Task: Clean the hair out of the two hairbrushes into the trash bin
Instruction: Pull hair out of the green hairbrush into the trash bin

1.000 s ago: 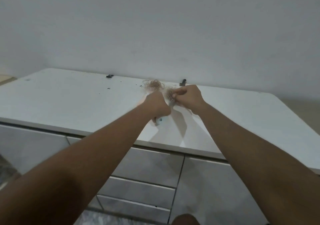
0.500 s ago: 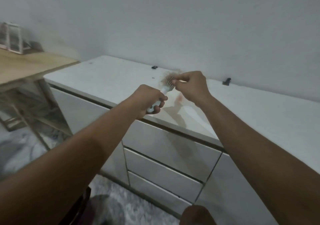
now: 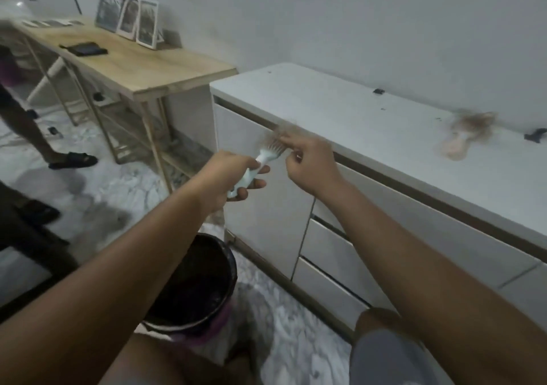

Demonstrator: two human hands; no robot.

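My left hand [image 3: 229, 177] grips the pale blue handle of a hairbrush [image 3: 260, 159], held in the air in front of the white cabinet. A tuft of brown hair [image 3: 279, 134] sits on its bristles. My right hand [image 3: 307, 162] pinches that hair at the brush head with fingertips. A second, pinkish hairbrush [image 3: 454, 146] lies on the cabinet top at the right, its head tangled with brown hair [image 3: 476, 122]. The dark trash bin [image 3: 195, 284] stands on the floor below my left forearm, with a purple liner showing at its rim.
The white cabinet [image 3: 384, 136] with drawers runs along the wall at right. A wooden desk [image 3: 133, 59] with photo frames [image 3: 130, 19] and a dark wallet stands at left. Another person's leg and sandal [image 3: 72, 159] are on the marble floor at far left.
The view has swung left and down, bringing the bin and desk into sight. Both hands carried the blue brush off the cabinet top, out over its front edge, above the bin.
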